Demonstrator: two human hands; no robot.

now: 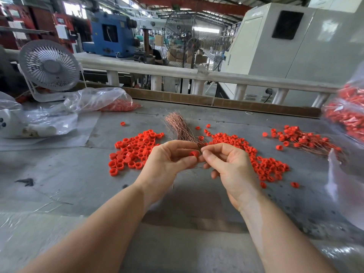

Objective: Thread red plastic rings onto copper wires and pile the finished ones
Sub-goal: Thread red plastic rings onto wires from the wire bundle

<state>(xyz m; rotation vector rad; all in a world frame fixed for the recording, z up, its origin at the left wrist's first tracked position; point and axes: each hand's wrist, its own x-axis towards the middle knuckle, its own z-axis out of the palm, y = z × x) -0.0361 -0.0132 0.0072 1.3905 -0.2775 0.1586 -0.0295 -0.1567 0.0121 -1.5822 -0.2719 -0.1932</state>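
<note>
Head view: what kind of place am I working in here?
Most likely a factory floor, at a hand-assembly bench: a blue machine and a pedestal fan stand behind the rail, and loose red rings cover the worktable.

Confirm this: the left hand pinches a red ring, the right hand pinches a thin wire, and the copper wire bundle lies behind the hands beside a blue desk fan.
Wrong on one point: the desk fan is white, and stands far left. The head view shows it. The left hand does pinch a red ring, the right hand a thin wire, the copper wire bundle behind them.

Both hands raised, fingertips meeting: left hand pinches red ring; right hand pinches thin wire.
</note>
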